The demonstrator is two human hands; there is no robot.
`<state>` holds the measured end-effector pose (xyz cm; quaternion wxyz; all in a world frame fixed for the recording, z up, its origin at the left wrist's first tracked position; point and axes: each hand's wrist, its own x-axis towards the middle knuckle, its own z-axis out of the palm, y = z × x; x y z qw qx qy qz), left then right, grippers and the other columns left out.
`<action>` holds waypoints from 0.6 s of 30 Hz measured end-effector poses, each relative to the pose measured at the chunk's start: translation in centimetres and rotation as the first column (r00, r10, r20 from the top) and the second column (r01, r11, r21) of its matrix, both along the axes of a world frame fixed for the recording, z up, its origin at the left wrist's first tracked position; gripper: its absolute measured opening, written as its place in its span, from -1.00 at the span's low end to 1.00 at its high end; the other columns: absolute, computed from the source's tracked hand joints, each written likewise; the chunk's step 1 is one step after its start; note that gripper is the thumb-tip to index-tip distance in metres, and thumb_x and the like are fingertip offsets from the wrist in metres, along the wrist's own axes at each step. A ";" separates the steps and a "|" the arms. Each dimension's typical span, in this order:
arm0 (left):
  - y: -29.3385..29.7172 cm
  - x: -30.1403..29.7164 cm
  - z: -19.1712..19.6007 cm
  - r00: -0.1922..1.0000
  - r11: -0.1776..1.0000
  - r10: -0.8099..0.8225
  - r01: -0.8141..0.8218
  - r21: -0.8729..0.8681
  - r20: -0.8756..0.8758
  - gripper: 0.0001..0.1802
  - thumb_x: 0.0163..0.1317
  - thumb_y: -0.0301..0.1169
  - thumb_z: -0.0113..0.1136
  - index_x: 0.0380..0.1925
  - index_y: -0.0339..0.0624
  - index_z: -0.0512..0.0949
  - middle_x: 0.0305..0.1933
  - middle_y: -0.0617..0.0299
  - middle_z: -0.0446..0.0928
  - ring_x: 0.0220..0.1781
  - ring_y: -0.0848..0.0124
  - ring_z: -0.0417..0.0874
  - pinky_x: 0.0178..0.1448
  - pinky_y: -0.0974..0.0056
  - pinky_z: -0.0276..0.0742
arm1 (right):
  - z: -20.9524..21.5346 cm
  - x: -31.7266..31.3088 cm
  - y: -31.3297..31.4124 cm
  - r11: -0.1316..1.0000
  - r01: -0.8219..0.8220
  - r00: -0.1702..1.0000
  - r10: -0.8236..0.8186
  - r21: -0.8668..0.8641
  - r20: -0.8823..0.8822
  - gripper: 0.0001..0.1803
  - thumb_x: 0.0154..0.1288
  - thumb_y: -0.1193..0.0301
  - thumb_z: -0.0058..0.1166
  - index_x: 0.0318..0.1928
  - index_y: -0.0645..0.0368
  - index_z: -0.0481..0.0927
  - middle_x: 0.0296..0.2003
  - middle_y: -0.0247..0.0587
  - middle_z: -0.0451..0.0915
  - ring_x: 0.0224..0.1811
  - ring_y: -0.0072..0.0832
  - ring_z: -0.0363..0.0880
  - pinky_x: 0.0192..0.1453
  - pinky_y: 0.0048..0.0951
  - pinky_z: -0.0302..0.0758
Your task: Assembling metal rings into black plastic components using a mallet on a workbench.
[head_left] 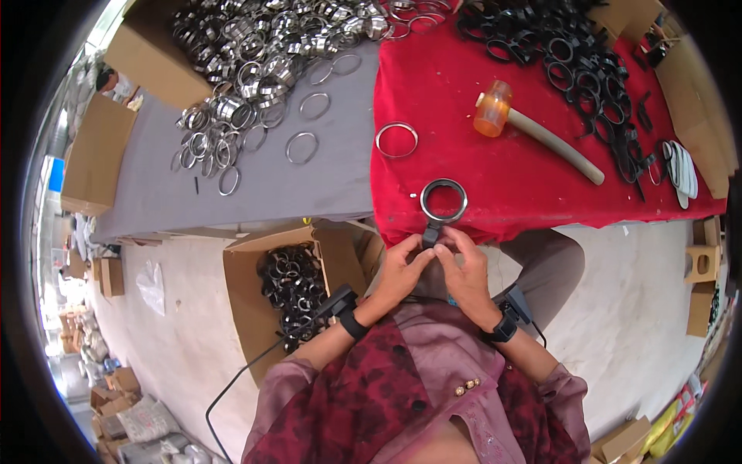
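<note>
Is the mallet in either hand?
No, the mallet lies on the red cloth; the left hand and right hand hold the ring by its black tab.

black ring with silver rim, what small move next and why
Perhaps tilt the black ring slightly to check that its silver rim sits evenly: the left hand and right hand both have hold of its black stem, and this view doesn't settle the seating. The mallet lies on the red cloth, so neither hand is tied up with it.
</note>
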<state>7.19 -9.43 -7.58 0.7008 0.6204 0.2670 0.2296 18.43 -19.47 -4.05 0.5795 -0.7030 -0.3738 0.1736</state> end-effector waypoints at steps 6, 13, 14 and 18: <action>0.2 -0.9 -0.5 0.985 0.988 0.134 -0.125 -0.085 0.106 -0.84 0.41 -0.58 0.16 -0.12 -0.38 0.69 -0.19 0.20 0.75 -0.09 0.51 0.72 0.04 0.37 0.61 | 2.3 2.1 -0.3 0.996 -0.060 0.997 0.064 -0.071 0.052 -0.77 0.36 0.53 0.18 -0.01 0.34 0.61 -0.26 -0.05 0.65 -0.28 -0.24 0.67 -0.15 -0.29 0.57; 1.5 -1.7 -2.5 0.991 0.997 0.025 -0.015 -0.077 0.132 -0.78 0.51 -0.51 0.08 -0.07 -0.37 0.68 -0.10 0.09 0.75 0.01 0.38 0.73 0.22 0.27 0.59 | 6.2 14.4 -0.7 0.955 0.293 0.596 -0.145 -0.046 0.790 -0.43 0.37 0.48 0.15 0.37 0.28 0.42 0.27 0.14 0.42 0.33 0.05 0.36 0.44 -0.04 0.26; 1.5 -1.5 -2.6 0.993 0.999 0.009 -0.004 -0.042 0.119 -0.77 0.51 -0.51 0.06 -0.06 -0.38 0.68 -0.09 0.10 0.76 0.03 0.40 0.72 0.24 0.26 0.58 | 5.6 17.3 -0.7 0.931 0.355 0.486 -0.106 -0.085 0.868 -0.37 0.38 0.43 0.15 0.42 0.27 0.35 0.32 0.14 0.39 0.36 0.07 0.33 0.46 -0.03 0.25; 1.5 -1.1 -2.4 0.995 1.000 0.027 -0.027 -0.005 0.091 -0.79 0.46 -0.56 0.08 -0.10 -0.39 0.70 -0.12 0.16 0.76 -0.05 0.47 0.70 0.14 0.33 0.56 | 3.5 24.6 -1.5 0.869 0.359 0.548 0.099 -0.341 0.831 -0.41 0.43 0.38 0.13 0.40 0.29 0.36 0.26 0.16 0.45 0.33 0.05 0.37 0.41 -0.09 0.32</action>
